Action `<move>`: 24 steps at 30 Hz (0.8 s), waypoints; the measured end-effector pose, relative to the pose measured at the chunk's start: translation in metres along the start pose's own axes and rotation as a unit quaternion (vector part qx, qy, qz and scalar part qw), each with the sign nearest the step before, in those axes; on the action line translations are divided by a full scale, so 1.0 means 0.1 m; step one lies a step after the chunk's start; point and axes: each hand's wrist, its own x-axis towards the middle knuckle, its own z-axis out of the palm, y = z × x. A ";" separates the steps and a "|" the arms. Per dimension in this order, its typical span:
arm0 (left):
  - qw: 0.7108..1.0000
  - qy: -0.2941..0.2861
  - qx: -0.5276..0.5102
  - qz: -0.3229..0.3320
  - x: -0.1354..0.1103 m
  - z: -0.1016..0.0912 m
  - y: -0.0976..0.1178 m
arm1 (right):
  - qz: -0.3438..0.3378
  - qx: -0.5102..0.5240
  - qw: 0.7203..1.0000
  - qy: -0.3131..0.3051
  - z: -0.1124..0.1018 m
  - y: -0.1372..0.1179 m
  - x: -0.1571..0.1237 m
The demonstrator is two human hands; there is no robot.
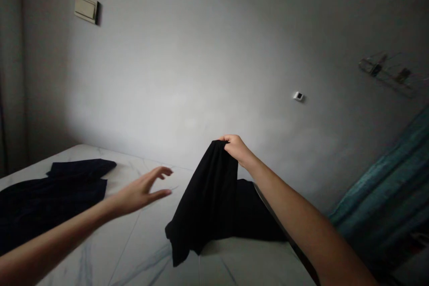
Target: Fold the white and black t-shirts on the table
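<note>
A black cloth garment [208,201] hangs from my right hand [234,147], pinched between thumb and fingers at its upper edge. Its lower part lies on the white marble-patterned table [134,250], and a flatter dark section spreads to the right under my forearm. What kind of garment it is cannot be made out. My left hand [144,192] is in the air to the left of the cloth, thumb and fingers apart, holding nothing and not touching it.
Another dark navy garment [77,187] lies on the table at the left, partly behind my left forearm. A grey wall [187,76] rises behind the table, with a light switch [86,8] and a small white device [298,96]. A teal curtain [389,183] hangs at the right.
</note>
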 end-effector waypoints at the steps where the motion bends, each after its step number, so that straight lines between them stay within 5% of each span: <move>1: 0.998 -0.044 -0.025 0.039 0.24 0.09 0.09 | 0.001 0.006 1.000 -0.003 0.08 -0.01 0.00; 5: 0.991 0.057 -0.083 0.091 0.91 0.47 0.36 | -0.014 0.031 0.999 -0.031 0.30 -0.07 -0.08; 7: 0.990 0.046 -0.107 0.075 1.07 0.48 0.39 | -0.039 0.023 0.998 -0.047 0.28 -0.09 -0.14; 14: 0.985 0.023 -0.156 0.066 1.38 -0.33 0.39 | -0.057 -0.109 0.979 -0.164 -0.19 0.00 -0.34; 18: 0.983 -0.005 -0.168 0.074 1.46 -0.79 0.59 | -0.080 -0.185 0.974 -0.103 -0.41 0.09 -0.29; 21: 0.971 -0.072 -0.221 0.047 1.50 -1.04 0.68 | -0.090 -0.125 0.986 -0.065 -0.52 0.12 -0.26; 24: 0.942 -0.174 -0.288 0.008 1.52 -1.17 0.67 | -0.045 0.041 0.994 -0.087 -0.50 0.09 -0.29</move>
